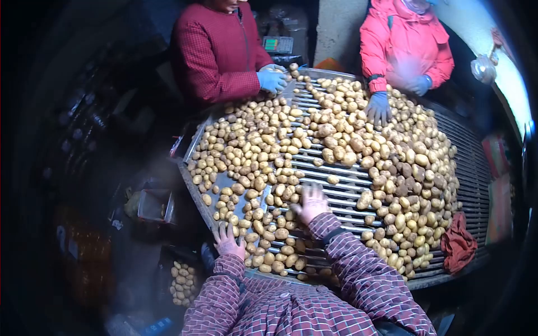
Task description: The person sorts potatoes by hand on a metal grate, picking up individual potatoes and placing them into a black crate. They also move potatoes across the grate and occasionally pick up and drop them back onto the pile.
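Many potatoes cover a slatted metal sorting table in front of me. My left hand rests by the table's near left rim, fingers spread, beside a few potatoes; no object shows in it. Further in, my right hand reaches over the bars with its fingers stretched out. It is at the edge of the left-hand spread of potatoes, and its fingertips point away from me. A single potato lies on the bars just beyond it.
Across the table, one person in dark red and one in a pink jacket work with gloved hands. A red cloth lies at the right. A white box and a container of potatoes stand lower left.
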Available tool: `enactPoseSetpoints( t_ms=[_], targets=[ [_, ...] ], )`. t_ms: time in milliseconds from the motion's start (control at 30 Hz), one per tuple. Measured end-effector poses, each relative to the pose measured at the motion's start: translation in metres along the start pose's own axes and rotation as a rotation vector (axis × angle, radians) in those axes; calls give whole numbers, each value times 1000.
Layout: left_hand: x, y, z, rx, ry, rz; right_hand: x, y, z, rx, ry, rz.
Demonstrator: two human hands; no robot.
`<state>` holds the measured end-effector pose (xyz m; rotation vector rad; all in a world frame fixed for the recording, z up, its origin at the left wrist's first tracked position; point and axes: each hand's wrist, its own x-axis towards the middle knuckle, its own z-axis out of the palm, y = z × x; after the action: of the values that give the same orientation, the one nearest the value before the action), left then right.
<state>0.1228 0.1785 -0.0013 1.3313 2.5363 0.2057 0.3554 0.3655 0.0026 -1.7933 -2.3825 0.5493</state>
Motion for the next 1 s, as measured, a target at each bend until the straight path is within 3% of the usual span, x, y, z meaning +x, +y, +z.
enactPoseSetpoints(
  t_ms=[33,100,167,233,267,367,500,733,900,1000],
  targets=[
    [1,1,1,1,10,-1,5,-15,11,-56,17,-145],
    [1,2,2,8,28,-2,3,-59,-14,-130,-163,-308],
    [2,-2,6,12,57,21,16,-71,-2,-54,-174,-500],
    [1,1,3,3,24,-4,31,-83,7,155,-188,-479],
    [2,2,1,0,14,-19,43,-90,5,46,-35,-473],
    [2,5,-2,47,5,-26,83,-91,0,-47,24,-346],
    [3,4,-3,10,-1,-23,105,-91,18,-50,-70,-170],
    [6,-1,3,-42,62,-7,15,-103,37,-203,-102,-533],
    [4,-6,7,-65,113,46,-64,-60,16,-81,-194,-851],
    [4,-5,6,-61,113,45,-95,-29,-7,72,-210,-760]
  ],
)
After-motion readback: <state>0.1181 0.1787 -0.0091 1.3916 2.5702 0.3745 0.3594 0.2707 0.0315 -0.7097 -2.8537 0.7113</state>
